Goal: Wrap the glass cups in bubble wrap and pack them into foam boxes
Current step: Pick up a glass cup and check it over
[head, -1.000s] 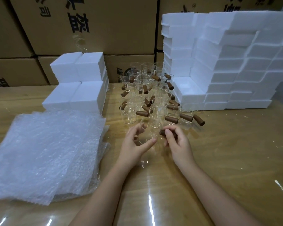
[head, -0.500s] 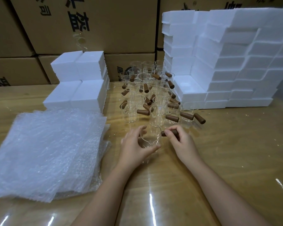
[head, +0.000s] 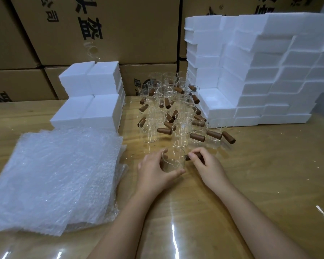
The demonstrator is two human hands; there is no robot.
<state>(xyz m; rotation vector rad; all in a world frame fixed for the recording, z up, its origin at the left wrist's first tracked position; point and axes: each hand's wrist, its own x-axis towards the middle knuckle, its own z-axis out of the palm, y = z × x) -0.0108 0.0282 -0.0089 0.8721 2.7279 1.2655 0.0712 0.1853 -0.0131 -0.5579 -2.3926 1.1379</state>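
Near the middle of the worktop [head: 260,184], just in front of the cluster of unwrapped cups [head: 180,135], one glass cup [head: 173,158] sits upright between both hands; whether it rests on the surface or is lifted I cannot tell. The left hand [head: 155,172] curls round its clear body, while the right hand [head: 206,165] pinches its wooden handle [head: 195,157], which juts sideways to the right. The stack of bubble wrap [head: 54,174] lies toward the near-left corner, so the left hand is nearer it and the cup probably has to travel leftward onto a sheet. White foam boxes [head: 260,81] line the far-right edge, with more at the far left.
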